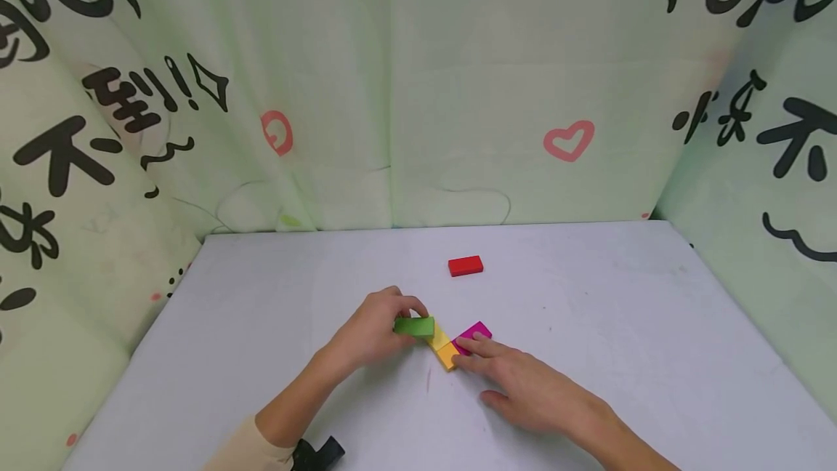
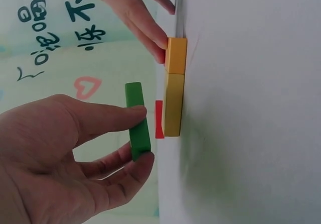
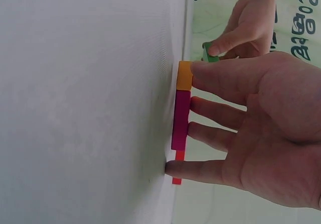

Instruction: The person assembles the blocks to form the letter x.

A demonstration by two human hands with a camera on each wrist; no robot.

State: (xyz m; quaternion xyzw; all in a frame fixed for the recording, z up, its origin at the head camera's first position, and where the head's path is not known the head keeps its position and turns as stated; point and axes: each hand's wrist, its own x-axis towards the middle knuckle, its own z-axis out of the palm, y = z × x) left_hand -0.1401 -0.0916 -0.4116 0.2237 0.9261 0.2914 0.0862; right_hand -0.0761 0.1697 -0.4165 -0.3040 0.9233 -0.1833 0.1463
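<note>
My left hand (image 1: 373, 329) pinches a green rectangular block (image 1: 415, 327) between thumb and fingertips. In the left wrist view that block (image 2: 139, 118) is held up off the tabletop, apart from the row beside it. On the table a yellow block (image 2: 173, 105) lies end to end with a shorter orange block (image 2: 176, 56). A magenta block (image 3: 180, 119) meets the orange one at an angle, forming a V in the head view. My right hand (image 1: 532, 387) has its fingers extended, thumb tip at the orange block and fingertips touching the magenta one.
A red block (image 1: 466, 266) lies farther back on the white tabletop (image 1: 294, 275). Printed pale green curtains (image 1: 471, 93) enclose the back and both sides. Near my left sleeve, a black object (image 1: 320, 454) shows at the bottom edge.
</note>
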